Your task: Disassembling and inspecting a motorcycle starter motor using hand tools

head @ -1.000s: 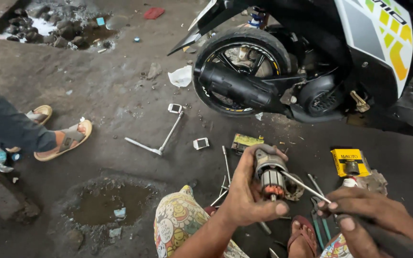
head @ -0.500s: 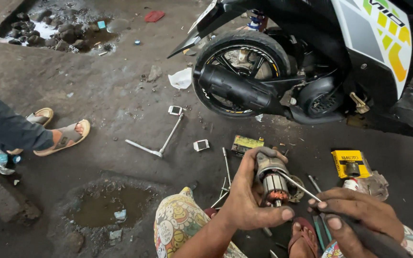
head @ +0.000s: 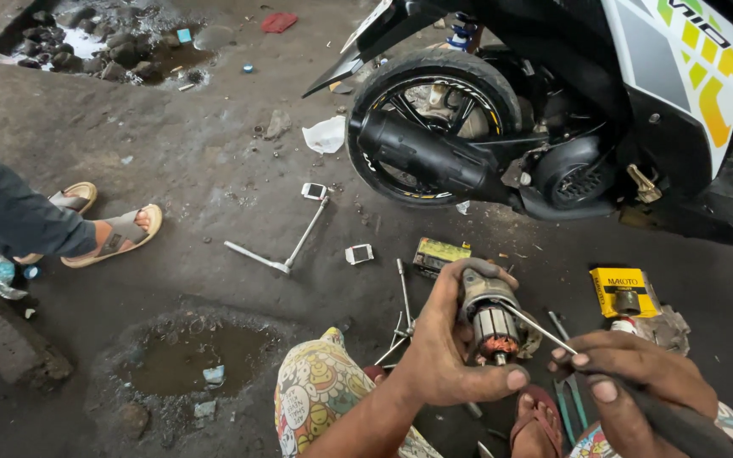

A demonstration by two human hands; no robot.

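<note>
At far left, another person's sandalled feet (head: 103,227) stood on the oil-dark concrete floor (head: 171,170), above a shallow puddle (head: 193,356). Toward the middle, a T-handled wrench (head: 286,248) lay flat on the ground, apart from the work, and more long tools (head: 402,305) lay crossed just beside the seated person's patterned knee (head: 320,390). A scooter's rear wheel (head: 430,127) and black exhaust (head: 422,154) rose behind.

The left hand (head: 443,348) was wrapped around a small motor armature (head: 489,318), fingers curled over its grey upper housing and the thumb pressed across below, so the part was held off the ground, in front of the knees. Its long axis ran near upright, tilted slightly toward the camera, with the copper-coloured commutator end facing down and outward.

The right hand (head: 629,386) pinched a thin metal-shafted tool (head: 540,328) between thumb and fingers. The shaft slanted up and leftward, its tip touching the armature's side, just right of the left hand. A yellow box (head: 621,291) sat on the floor beyond the right hand.
</note>
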